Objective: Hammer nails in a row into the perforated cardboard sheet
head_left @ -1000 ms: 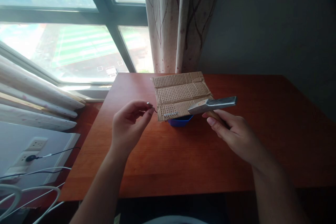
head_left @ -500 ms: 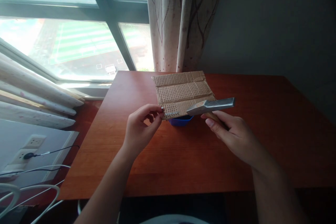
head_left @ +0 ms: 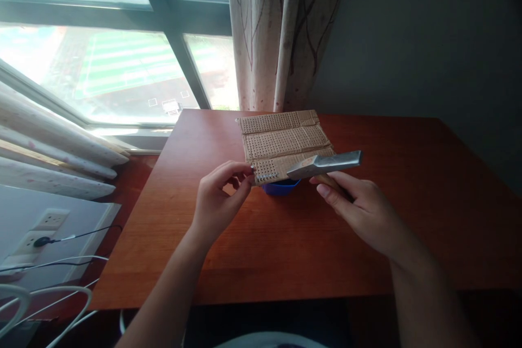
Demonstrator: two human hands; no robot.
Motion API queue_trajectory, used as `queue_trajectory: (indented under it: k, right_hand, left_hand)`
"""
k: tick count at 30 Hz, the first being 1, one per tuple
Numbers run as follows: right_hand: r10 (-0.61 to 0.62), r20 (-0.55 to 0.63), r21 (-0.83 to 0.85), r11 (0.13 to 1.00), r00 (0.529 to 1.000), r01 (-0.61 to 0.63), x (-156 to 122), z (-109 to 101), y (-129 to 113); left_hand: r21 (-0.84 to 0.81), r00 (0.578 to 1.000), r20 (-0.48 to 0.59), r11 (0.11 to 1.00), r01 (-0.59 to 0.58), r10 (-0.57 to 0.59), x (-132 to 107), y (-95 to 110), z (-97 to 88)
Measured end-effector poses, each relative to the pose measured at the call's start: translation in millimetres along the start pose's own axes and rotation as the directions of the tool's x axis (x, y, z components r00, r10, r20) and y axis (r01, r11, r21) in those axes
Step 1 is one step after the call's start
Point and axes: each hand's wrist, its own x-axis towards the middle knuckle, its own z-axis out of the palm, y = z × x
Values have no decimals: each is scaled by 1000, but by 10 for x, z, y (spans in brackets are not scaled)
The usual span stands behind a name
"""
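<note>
A sheet of cardboard (head_left: 285,141) full of small holes rests tilted on a blue container (head_left: 281,188). Along its near edge stands a row of several nails (head_left: 267,176). My left hand (head_left: 222,196) is closed at the near left corner, thumb and forefinger pinching a nail (head_left: 252,167) whose bright head shows above the fingertips. In my right hand (head_left: 359,201) is a hammer (head_left: 340,161), gripped by its wooden handle. Its metal head is held over the near right part of the cardboard, apart from the pinched nail.
The reddish wooden table (head_left: 285,261) spreads around the cardboard. Behind it hang a patterned curtain (head_left: 261,32) and a grey wall. To the left are a window, a wall socket (head_left: 51,220) with a black plug, and several loose cables (head_left: 44,291).
The hammer and my right hand have shifted slightly to the left. My left hand stays at the cardboard corner.
</note>
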Motion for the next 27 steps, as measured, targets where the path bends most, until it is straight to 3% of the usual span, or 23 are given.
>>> queue_trajectory:
  k: [14, 22, 27]
  right_hand:
    - [-200, 73, 2, 980, 977, 201, 242, 117, -482]
    - [-223, 124, -77, 969, 967, 233, 342, 186, -589]
    - [-227, 90, -108, 966, 970, 236, 337, 184, -622]
  left_hand:
    - [-86, 999, -2, 996, 37, -37, -23, -57, 35]
    - [-192, 998, 24, 979, 66, -62, -43, -160, 58]
    - [-215, 999, 42, 976, 39, -31, -37, -149, 52]
